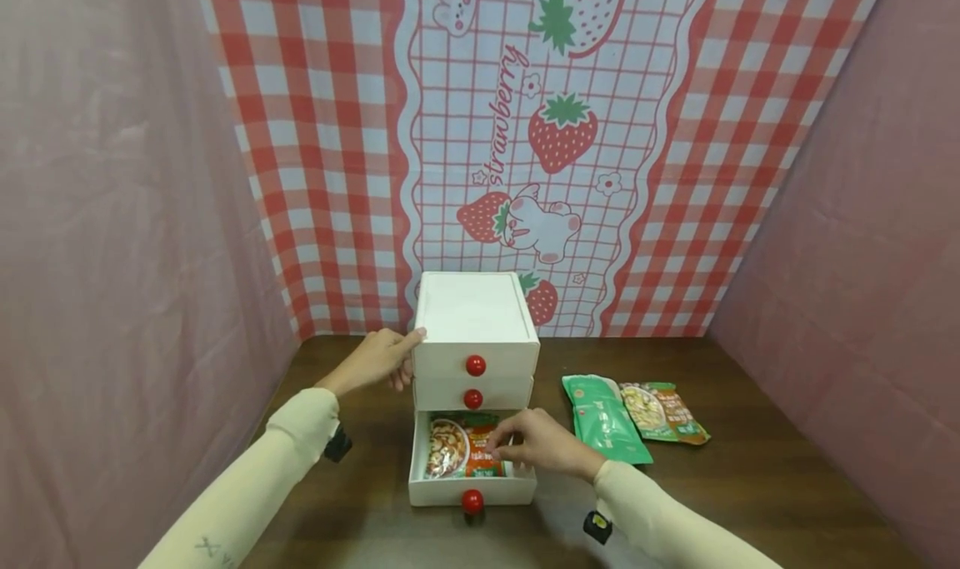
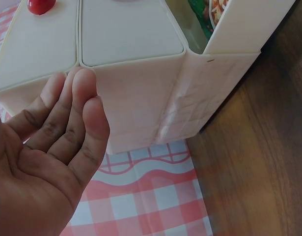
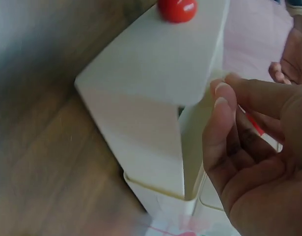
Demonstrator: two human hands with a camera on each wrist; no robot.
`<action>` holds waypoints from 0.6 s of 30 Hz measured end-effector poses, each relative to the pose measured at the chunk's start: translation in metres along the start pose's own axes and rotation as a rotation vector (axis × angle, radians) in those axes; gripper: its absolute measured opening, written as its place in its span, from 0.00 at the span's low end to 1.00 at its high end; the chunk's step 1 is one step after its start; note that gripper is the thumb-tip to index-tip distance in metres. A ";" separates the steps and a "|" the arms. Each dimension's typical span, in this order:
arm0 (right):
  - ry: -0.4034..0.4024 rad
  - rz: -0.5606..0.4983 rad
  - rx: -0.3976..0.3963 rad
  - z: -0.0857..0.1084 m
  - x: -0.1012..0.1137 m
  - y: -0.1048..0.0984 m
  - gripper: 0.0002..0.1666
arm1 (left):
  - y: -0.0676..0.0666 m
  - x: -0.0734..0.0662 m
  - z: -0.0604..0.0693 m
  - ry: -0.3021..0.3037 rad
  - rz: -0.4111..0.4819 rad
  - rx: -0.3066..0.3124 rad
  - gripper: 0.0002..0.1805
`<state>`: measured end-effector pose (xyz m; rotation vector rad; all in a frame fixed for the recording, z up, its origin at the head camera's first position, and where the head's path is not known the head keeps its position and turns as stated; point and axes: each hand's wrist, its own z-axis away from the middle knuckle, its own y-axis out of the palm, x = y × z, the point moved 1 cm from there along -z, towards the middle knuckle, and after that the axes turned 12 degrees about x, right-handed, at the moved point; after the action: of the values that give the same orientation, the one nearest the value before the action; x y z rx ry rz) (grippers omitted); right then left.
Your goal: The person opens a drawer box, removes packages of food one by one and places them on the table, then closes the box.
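A white three-drawer box with red round knobs stands on the table, its bottom drawer pulled out. In that drawer lies a printed food packet in orange and green, a bowl of food on its front. My left hand rests against the box's left side, thumb at the top edge; in the left wrist view its fingers are extended along the side. Over the drawer's right part is my right hand, fingers loosely bent at the packet. The right wrist view shows its fingertips close together, with nothing visible in them.
Right of the box, a green pouch and another food packet lie side by side on the brown wooden table. A red-and-white checked strawberry cloth hangs behind; pink curtains hang at both sides.
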<state>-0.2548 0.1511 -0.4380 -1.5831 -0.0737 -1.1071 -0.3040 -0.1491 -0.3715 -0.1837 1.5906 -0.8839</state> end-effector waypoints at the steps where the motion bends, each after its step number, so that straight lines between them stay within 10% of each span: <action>1: -0.014 0.042 0.006 -0.001 0.000 0.000 0.04 | 0.000 0.001 0.000 0.000 0.001 0.003 0.42; 18: -0.164 0.332 0.170 -0.015 -0.013 0.006 0.15 | 0.000 0.003 -0.001 0.019 -0.040 0.009 0.45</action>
<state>-0.2675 0.1438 -0.4526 -1.4669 -0.0135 -0.6945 -0.3057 -0.1503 -0.3736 -0.2024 1.6052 -0.9259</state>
